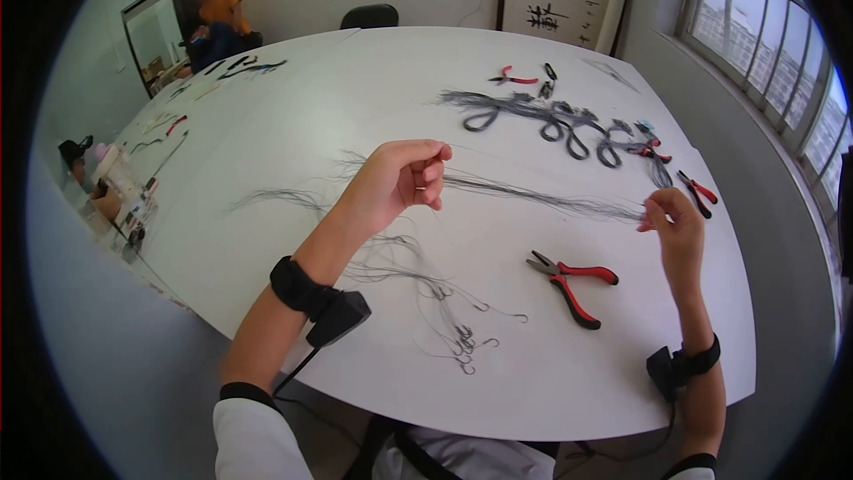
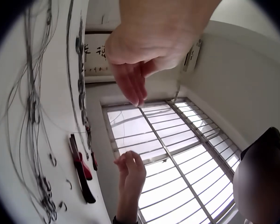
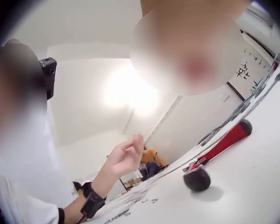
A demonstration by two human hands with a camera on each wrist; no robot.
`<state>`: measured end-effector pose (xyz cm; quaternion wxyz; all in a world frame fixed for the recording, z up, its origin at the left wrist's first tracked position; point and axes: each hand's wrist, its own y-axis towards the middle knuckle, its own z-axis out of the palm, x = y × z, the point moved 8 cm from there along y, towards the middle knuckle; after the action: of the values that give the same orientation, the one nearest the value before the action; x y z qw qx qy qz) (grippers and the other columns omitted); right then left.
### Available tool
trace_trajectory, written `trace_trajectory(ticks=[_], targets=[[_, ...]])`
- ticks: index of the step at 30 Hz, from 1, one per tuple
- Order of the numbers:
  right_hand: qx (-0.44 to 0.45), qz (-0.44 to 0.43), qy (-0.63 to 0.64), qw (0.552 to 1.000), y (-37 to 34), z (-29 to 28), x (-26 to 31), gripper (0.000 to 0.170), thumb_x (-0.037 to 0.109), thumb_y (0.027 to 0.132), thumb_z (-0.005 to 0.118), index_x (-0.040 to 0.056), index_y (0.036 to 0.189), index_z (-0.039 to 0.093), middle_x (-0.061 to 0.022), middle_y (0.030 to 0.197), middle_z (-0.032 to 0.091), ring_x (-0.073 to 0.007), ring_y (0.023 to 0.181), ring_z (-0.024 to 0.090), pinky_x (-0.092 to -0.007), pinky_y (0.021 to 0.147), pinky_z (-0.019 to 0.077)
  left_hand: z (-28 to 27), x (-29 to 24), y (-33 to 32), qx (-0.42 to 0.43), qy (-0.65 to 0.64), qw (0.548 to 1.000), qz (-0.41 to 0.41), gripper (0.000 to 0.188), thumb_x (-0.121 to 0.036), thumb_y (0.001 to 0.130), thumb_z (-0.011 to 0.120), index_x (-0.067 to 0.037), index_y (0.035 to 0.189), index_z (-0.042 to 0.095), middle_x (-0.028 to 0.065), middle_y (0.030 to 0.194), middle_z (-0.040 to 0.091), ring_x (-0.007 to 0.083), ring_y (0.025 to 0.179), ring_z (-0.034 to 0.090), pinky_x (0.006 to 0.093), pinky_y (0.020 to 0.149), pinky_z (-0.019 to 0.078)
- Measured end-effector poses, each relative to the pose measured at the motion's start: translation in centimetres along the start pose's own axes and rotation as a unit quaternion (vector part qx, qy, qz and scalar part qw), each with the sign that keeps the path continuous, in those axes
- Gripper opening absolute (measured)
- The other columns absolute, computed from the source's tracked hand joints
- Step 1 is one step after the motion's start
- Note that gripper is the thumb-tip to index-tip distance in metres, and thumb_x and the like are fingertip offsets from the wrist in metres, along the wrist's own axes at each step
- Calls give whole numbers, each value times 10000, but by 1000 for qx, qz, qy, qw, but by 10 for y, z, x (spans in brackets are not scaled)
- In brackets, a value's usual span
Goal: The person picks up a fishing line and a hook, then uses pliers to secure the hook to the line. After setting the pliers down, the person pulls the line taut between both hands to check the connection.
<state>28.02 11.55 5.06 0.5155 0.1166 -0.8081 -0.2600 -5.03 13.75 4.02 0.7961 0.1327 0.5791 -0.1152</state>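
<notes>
In the head view the left hand (image 1: 404,180) is raised over the middle of the table, thumb and fingertips pinched together on a fine line. The right hand (image 1: 675,224), further right, pinches the same thin line (image 1: 542,169), which stretches faintly between the hands. Beneath it a bundle of dark line strands (image 1: 524,192) lies across the table. Near the left forearm, several fish hooks (image 1: 464,338) with line tied to them lie in a loose cluster. Red-and-black pliers (image 1: 573,286) rest with handles spread between the hands. The right wrist view blurs the right hand (image 3: 186,51).
Coiled bundles of dark line (image 1: 555,124) lie toward the back right of the white table (image 1: 311,107). More pliers (image 1: 697,194) lie near the right edge, others (image 1: 513,77) farther back. Tools line the left edge. A person in orange (image 1: 222,9) is at the far left.
</notes>
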Motion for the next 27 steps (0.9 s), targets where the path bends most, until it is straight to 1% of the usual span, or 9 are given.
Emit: trace_trajectory(ticks=[1,3,4,6,10,16,18,24,27], targets=[[-3,7,-5,1000,3,-3,-5,56,8,856,555,-47,848,564,-48,712,558,-90,638,543,-233,564,512,-7,-5,0,-7,6,1000,2,228,-213,913,489,-6,938,581,-30,598,480,104,521,509,263,543,474],[-5,17,-14,1000,8,-10,-14,59,11,859,550,-45,843,562,-44,707,552,-86,631,535,-230,552,507,-19,-13,1,-20,49,999,9,231,-202,910,489,8,933,581,-50,582,419,64,473,380,244,509,418],[-9,17,-28,999,11,-14,-20,63,17,861,551,-44,846,563,-44,712,553,-83,638,535,-225,543,502,-25,-15,2,-24,52,998,10,231,-202,910,489,8,933,581,-50,582,419,64,473,380,244,509,418],[-21,24,-25,999,15,-21,-32,67,20,861,549,-43,849,564,-45,723,555,-84,649,541,-227,556,512,-41,-25,3,-71,193,978,39,228,-187,903,505,26,930,582,-50,588,429,49,483,365,226,506,394],[-27,28,-37,999,22,-33,-52,68,19,860,545,-44,861,568,-46,737,563,-92,672,559,-234,588,528,-69,-23,6,-85,224,971,14,208,-160,883,544,40,916,590,-45,595,429,38,497,359,212,500,369],[-9,54,-29,998,26,-41,-70,84,26,852,554,-43,889,584,-56,760,589,-110,707,590,-245,612,541,-104,-18,8,-129,278,952,-9,200,-158,810,643,30,879,645,7,653,553,53,505,413,202,486,367],[-8,62,-33,997,25,-41,-72,93,31,844,561,-46,886,590,-61,762,599,-114,697,594,-247,621,543,-114,-24,6,-177,347,921,-2,191,-152,801,646,21,882,652,33,675,591,57,499,427,197,475,363],[16,64,-92,994,24,-36,-72,95,43,801,601,-48,818,621,-65,737,614,-109,657,591,-232,571,510,-143,-22,4,-212,399,892,-3,172,-156,810,645,7,866,649,24,661,586,56,497,448,200,463,373],[23,53,-119,991,25,-36,-85,93,66,780,636,-26,795,636,-45,686,613,-89,614,567,-221,513,453,-161,-17,6,-200,419,886,6,167,-155,808,641,6,851,643,39,664,610,76,515,513,196,463,411]])
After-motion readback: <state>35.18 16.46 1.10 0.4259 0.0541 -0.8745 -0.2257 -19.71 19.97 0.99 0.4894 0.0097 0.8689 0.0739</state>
